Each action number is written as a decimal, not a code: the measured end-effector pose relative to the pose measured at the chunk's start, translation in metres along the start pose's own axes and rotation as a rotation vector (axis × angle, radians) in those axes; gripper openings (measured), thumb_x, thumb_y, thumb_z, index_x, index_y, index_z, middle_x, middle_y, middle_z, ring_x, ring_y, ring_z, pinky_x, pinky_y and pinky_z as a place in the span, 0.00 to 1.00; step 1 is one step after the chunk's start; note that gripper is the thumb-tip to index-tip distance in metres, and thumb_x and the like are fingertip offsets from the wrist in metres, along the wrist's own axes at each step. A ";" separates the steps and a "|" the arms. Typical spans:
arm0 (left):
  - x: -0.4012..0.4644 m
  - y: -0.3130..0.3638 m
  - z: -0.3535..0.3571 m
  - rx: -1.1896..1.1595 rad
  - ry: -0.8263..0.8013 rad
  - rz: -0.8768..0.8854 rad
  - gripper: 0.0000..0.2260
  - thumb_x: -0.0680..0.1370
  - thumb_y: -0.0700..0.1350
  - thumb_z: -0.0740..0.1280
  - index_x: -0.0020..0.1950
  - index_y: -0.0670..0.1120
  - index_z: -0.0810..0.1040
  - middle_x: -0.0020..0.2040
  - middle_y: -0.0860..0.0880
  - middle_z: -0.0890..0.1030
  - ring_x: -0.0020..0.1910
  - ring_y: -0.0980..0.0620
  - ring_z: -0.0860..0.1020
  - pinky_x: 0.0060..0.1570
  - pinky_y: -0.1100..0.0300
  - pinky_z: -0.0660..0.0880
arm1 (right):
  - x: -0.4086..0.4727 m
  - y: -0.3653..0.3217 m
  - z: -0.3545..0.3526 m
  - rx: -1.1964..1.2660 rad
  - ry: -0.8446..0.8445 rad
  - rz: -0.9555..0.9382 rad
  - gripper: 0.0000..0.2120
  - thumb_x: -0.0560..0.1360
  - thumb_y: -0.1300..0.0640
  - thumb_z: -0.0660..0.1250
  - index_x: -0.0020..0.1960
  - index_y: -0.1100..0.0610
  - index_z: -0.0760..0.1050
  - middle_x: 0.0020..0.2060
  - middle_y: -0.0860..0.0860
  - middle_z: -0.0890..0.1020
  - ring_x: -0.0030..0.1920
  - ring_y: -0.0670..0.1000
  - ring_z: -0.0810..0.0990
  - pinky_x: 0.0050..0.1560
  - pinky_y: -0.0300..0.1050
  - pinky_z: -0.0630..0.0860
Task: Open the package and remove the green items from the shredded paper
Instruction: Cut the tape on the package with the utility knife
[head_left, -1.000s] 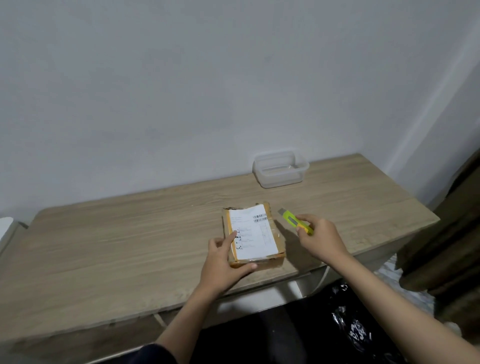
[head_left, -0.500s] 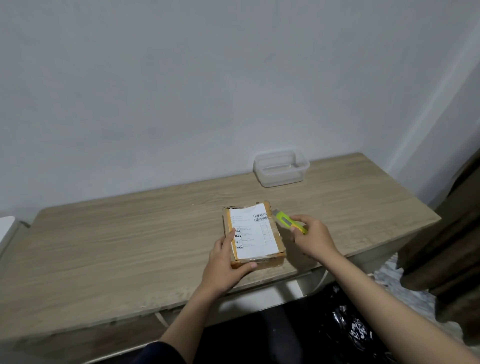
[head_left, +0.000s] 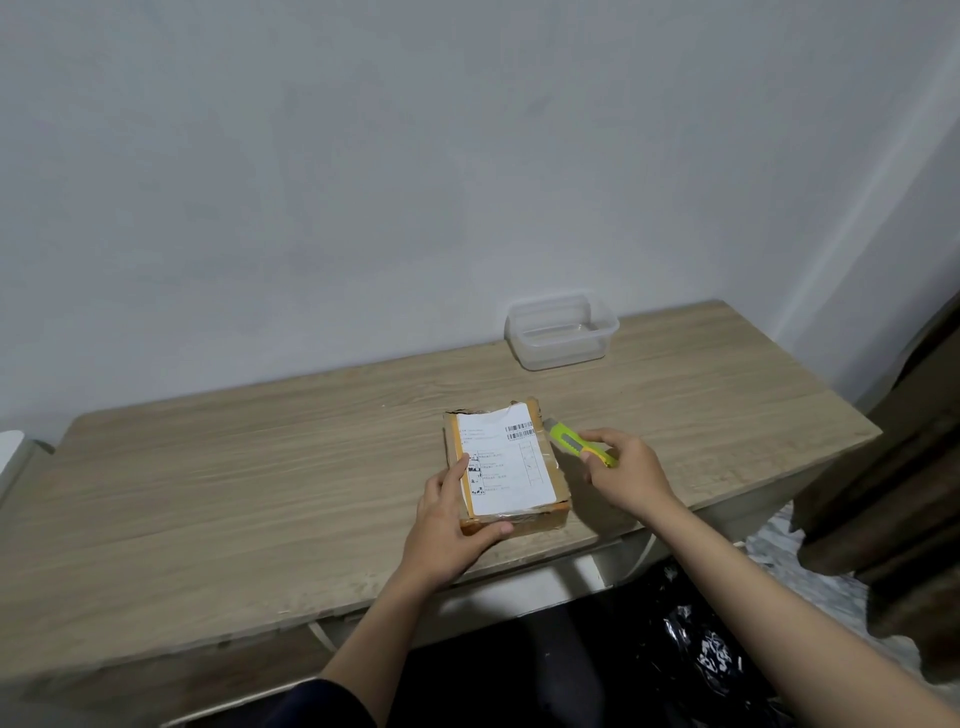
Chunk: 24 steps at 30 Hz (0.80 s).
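A flat cardboard package (head_left: 506, 462) with a white shipping label and clear tape lies near the front edge of the wooden table (head_left: 234, 478). My left hand (head_left: 449, 525) grips its near left corner, thumb along the front side and fingers on top. My right hand (head_left: 626, 470) holds a yellow-green box cutter (head_left: 574, 441), whose tip points at the package's far right edge. The package is closed; its contents are hidden.
A clear, lidless plastic container (head_left: 561, 330) stands at the back of the table by the wall. A dark curtain (head_left: 893, 467) hangs at the right. A black plastic bag (head_left: 711, 644) lies on the floor below the table's front edge.
My right hand brought the cutter leftward until its tip is close against the package's far right edge. My left hand has stayed on the package's corner.
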<state>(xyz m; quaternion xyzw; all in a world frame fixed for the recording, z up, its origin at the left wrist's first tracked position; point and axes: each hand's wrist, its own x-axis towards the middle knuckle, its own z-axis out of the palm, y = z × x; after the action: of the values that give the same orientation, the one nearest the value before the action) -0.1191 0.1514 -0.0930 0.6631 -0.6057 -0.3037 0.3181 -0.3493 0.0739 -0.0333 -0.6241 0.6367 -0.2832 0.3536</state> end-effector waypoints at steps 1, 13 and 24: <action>0.000 0.000 0.000 -0.001 0.000 -0.001 0.45 0.62 0.67 0.70 0.74 0.61 0.54 0.70 0.54 0.63 0.70 0.53 0.63 0.63 0.60 0.63 | 0.000 0.001 0.000 -0.004 -0.003 -0.001 0.13 0.73 0.58 0.67 0.57 0.51 0.79 0.45 0.55 0.84 0.40 0.52 0.77 0.36 0.37 0.69; -0.001 0.001 0.001 0.000 0.025 -0.011 0.43 0.63 0.65 0.72 0.73 0.62 0.54 0.69 0.55 0.63 0.69 0.55 0.63 0.59 0.61 0.63 | 0.005 0.004 -0.019 -0.054 -0.130 0.009 0.11 0.73 0.57 0.68 0.54 0.48 0.79 0.35 0.56 0.80 0.21 0.46 0.71 0.19 0.35 0.66; -0.001 0.002 0.002 0.000 0.041 -0.015 0.43 0.63 0.64 0.73 0.74 0.60 0.56 0.69 0.54 0.64 0.69 0.53 0.64 0.62 0.61 0.62 | -0.012 0.006 -0.031 -0.032 -0.230 -0.015 0.12 0.73 0.60 0.68 0.55 0.51 0.79 0.27 0.54 0.78 0.16 0.41 0.66 0.18 0.32 0.62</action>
<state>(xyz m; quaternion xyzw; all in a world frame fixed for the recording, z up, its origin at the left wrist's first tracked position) -0.1222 0.1526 -0.0932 0.6737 -0.5939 -0.2927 0.3282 -0.3781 0.0840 -0.0182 -0.6629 0.5914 -0.2021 0.4123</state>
